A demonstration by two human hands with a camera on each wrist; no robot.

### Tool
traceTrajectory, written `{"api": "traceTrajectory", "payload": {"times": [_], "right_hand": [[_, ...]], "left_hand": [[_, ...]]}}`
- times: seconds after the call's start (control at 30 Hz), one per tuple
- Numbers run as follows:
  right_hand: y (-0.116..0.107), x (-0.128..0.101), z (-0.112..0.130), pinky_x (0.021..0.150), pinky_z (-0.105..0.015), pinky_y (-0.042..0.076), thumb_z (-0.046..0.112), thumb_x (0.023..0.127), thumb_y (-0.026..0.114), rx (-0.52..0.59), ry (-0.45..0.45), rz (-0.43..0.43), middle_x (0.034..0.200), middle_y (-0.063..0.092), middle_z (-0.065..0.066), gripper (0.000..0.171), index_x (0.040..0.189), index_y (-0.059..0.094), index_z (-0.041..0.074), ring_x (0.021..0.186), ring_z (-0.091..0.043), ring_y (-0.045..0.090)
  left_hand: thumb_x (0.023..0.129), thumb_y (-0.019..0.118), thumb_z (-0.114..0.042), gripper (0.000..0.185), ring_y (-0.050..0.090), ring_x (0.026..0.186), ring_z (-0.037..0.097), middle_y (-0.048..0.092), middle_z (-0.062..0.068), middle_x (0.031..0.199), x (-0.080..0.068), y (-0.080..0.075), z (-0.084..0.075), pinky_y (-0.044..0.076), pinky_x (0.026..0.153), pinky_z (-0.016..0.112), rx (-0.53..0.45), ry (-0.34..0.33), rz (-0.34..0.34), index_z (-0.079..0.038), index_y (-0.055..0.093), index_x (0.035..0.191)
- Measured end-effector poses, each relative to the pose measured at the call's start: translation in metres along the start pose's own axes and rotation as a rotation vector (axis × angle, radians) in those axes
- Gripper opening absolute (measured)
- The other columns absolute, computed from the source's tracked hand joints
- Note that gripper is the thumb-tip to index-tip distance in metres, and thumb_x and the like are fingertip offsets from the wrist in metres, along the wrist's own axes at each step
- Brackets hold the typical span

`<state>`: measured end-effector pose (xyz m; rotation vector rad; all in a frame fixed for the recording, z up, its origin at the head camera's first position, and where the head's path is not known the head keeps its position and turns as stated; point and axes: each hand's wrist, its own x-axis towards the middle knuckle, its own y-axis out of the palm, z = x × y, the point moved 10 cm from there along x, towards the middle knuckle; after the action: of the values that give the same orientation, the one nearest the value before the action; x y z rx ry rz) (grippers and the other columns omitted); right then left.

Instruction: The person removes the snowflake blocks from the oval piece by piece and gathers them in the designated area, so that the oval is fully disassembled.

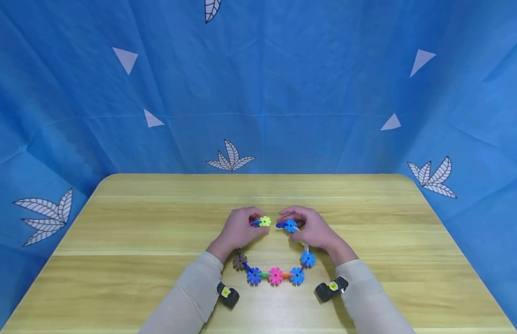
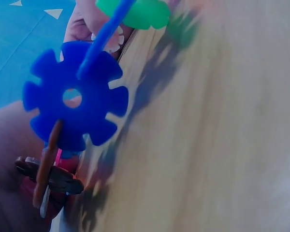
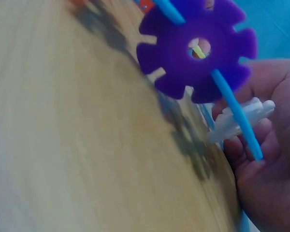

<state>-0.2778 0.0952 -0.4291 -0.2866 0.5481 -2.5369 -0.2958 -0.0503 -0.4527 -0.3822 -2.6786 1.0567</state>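
Note:
A curved chain of notched plastic snowflake discs hangs between the two hands in the head view, its bottom marked by a pink disc. At one end, the left hand pinches the chain near a yellow-green disc. The right hand grips the other end beside a blue disc. A small gap separates these ends. The left wrist view has a dark blue disc and a brown disc close up. In the right wrist view, a purple disc and white disc show before the palm.
Beneath the hands lies a light wood-grain table. A blue cloth with white leaf and triangle prints surrounds its back and sides. Black wrist cameras sit on both sleeved wrists.

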Motion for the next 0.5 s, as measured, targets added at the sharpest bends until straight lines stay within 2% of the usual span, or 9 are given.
{"api": "traceTrajectory", "payload": {"times": [0.1,0.2,0.3,0.43,0.5], "right_hand": [[-0.002,0.0,-0.003,0.075,-0.04,0.044,-0.019,0.074,0.06,0.027,0.004,0.002,0.112,0.063,-0.016,0.047,0.118,0.056,-0.003,0.103,-0.032,0.058],[-0.01,-0.001,-0.009,0.068,-0.031,0.046,-0.014,0.076,0.066,0.053,0.039,-0.06,0.109,0.065,-0.014,0.038,0.112,0.059,-0.002,0.09,-0.031,0.059],[-0.017,-0.002,-0.017,0.062,-0.026,0.045,-0.008,0.074,0.074,0.114,0.095,-0.135,0.092,0.062,-0.018,0.036,0.107,0.061,-0.003,0.075,-0.026,0.053],[-0.022,-0.002,-0.027,0.069,-0.026,0.049,-0.002,0.07,0.08,0.186,0.166,-0.207,0.083,0.059,-0.02,0.037,0.102,0.061,-0.005,0.076,-0.02,0.057],[-0.022,-0.001,-0.03,0.072,-0.03,0.052,0.0,0.07,0.081,0.194,0.169,-0.22,0.087,0.064,-0.017,0.036,0.1,0.061,-0.006,0.08,-0.021,0.062]], "left_hand": [[0.077,0.078,-0.031,0.032,0.052,0.074,0.012,0.059,-0.005,0.084,0.0,0.0,-0.002,0.046,0.068,0.028,0.007,0.0,-0.003,-0.014,0.069,0.103],[0.077,0.078,-0.03,0.033,0.051,0.072,0.013,0.058,-0.004,0.082,0.0,-0.001,-0.002,0.046,0.066,0.028,0.005,-0.011,-0.004,-0.013,0.069,0.104],[0.077,0.078,-0.03,0.034,0.05,0.071,0.014,0.057,-0.004,0.08,-0.001,-0.001,-0.003,0.045,0.065,0.028,0.012,-0.022,0.0,-0.013,0.069,0.105],[0.077,0.078,-0.031,0.035,0.05,0.072,0.014,0.057,-0.005,0.082,-0.002,0.0,-0.004,0.045,0.066,0.028,0.028,-0.032,0.008,-0.013,0.068,0.106],[0.076,0.078,-0.031,0.035,0.051,0.073,0.013,0.058,-0.006,0.083,-0.002,0.001,-0.005,0.045,0.066,0.028,0.034,-0.035,0.011,-0.014,0.068,0.106]]}}
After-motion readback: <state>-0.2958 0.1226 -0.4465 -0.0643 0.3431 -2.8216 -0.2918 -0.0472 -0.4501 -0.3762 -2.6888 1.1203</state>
